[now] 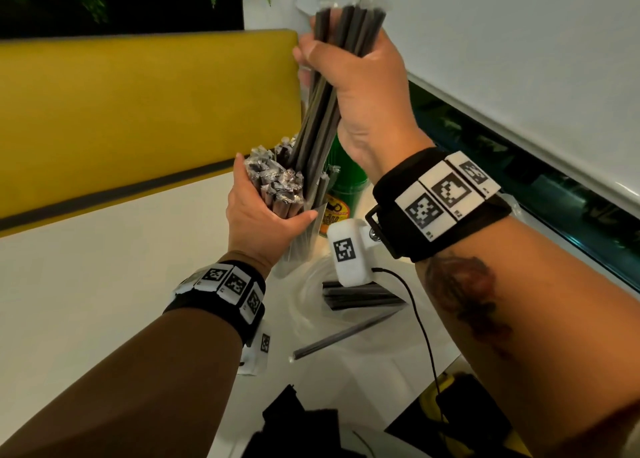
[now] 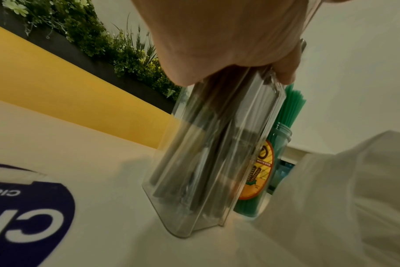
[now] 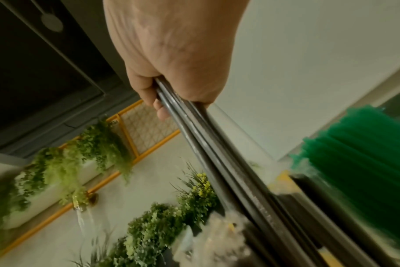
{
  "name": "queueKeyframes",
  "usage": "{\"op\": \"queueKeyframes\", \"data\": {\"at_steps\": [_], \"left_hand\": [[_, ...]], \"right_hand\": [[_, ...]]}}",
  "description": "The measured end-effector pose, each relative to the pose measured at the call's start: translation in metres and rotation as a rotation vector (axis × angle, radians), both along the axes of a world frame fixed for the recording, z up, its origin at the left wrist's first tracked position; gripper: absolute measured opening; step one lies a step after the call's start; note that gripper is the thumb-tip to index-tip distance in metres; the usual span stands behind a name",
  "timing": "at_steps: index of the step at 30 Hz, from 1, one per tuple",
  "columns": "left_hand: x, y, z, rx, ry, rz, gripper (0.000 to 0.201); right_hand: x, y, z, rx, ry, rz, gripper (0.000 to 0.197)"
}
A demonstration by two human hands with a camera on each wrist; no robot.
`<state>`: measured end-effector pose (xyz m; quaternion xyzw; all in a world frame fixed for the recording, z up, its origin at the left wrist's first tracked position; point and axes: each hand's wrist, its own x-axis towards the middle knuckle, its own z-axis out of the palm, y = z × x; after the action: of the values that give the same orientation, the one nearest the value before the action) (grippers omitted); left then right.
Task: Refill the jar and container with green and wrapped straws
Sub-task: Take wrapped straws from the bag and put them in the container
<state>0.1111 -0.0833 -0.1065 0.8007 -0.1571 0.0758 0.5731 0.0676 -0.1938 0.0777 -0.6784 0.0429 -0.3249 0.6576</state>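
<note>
My right hand [image 1: 349,70] grips a bundle of dark wrapped straws [image 1: 322,111] held upright, its lower ends reaching into a clear square container [image 2: 208,162]. My left hand [image 1: 263,212] is curled round the container's top and the wrapped straws [image 1: 277,180] standing in it. In the right wrist view the gripped bundle [image 3: 217,162] runs down from my fingers [image 3: 149,94]. Behind the container stands a green jar [image 2: 267,173] with a yellow label, filled with green straws [image 3: 359,153].
More wrapped straws [image 1: 360,298] lie on a clear plastic bag on the white table [image 1: 121,277], with one loose straw [image 1: 343,336] nearer me. A yellow bench back [image 1: 149,111] rises behind the table. A white wall [image 1: 502,59] stands at right.
</note>
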Motion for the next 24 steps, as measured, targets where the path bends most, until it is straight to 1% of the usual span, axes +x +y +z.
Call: {"op": "queueKeyframes", "data": {"at_steps": [2, 4, 6, 8, 9, 11, 13, 14, 15, 16, 17, 18, 19, 20, 21, 22, 23, 24], "left_hand": [[0.001, 0.000, -0.001, -0.004, 0.000, 0.003, 0.137], [0.002, -0.001, -0.002, -0.007, -0.007, 0.002, 0.137], [0.001, -0.001, -0.003, -0.006, -0.012, 0.005, 0.136], [0.002, -0.001, -0.002, -0.001, -0.017, 0.006, 0.135], [0.002, -0.001, -0.002, -0.003, -0.018, 0.004, 0.135], [0.002, -0.001, -0.002, 0.011, -0.022, 0.001, 0.135], [0.002, 0.001, -0.002, 0.018, -0.040, 0.001, 0.134], [0.002, 0.000, -0.003, 0.020, -0.044, -0.001, 0.134], [0.002, 0.000, -0.003, 0.022, -0.042, -0.002, 0.134], [0.003, 0.000, -0.004, 0.022, -0.037, -0.002, 0.134], [0.004, 0.000, -0.005, 0.018, -0.033, 0.000, 0.134], [0.004, 0.000, -0.005, 0.015, -0.032, 0.000, 0.134], [0.004, 0.000, -0.006, 0.016, -0.038, 0.002, 0.134], [0.004, 0.000, -0.006, 0.026, -0.052, 0.005, 0.134], [0.002, 0.000, -0.005, 0.042, -0.068, 0.012, 0.134], [-0.001, 0.000, -0.004, 0.059, -0.080, 0.020, 0.133], [-0.002, 0.000, -0.003, 0.066, -0.088, 0.021, 0.133], [-0.004, 0.000, -0.002, 0.062, -0.096, 0.017, 0.134]], "right_hand": [[-0.001, 0.002, 0.004, -0.008, -0.026, 0.027, 0.015], [0.003, 0.004, -0.001, -0.059, -0.005, 0.022, 0.015], [0.009, 0.003, -0.015, -0.110, 0.076, -0.006, 0.020], [0.011, 0.000, -0.035, -0.174, 0.212, -0.032, 0.024], [0.011, -0.002, -0.046, -0.214, 0.284, -0.038, 0.030], [0.007, -0.005, -0.061, -0.340, 0.405, -0.061, 0.054], [0.001, -0.006, -0.067, -0.503, 0.426, -0.070, 0.089], [-0.002, -0.006, -0.067, -0.575, 0.394, -0.078, 0.105], [-0.004, -0.006, -0.065, -0.645, 0.329, -0.104, 0.116], [-0.007, -0.006, -0.062, -0.724, 0.221, -0.144, 0.119], [-0.008, -0.006, -0.057, -0.813, 0.092, -0.186, 0.115], [-0.008, -0.007, -0.054, -0.917, -0.001, -0.216, 0.103], [-0.007, -0.007, -0.053, -1.042, -0.005, -0.216, 0.087], [-0.005, -0.008, -0.056, -1.164, 0.071, -0.162, 0.074], [-0.004, -0.010, -0.060, -1.263, 0.237, -0.058, 0.065], [-0.005, -0.014, -0.066, -1.302, 0.437, 0.064, 0.060], [-0.006, -0.018, -0.072, -1.294, 0.587, 0.162, 0.060], [-0.007, -0.020, -0.076, -1.277, 0.663, 0.215, 0.061]]}}
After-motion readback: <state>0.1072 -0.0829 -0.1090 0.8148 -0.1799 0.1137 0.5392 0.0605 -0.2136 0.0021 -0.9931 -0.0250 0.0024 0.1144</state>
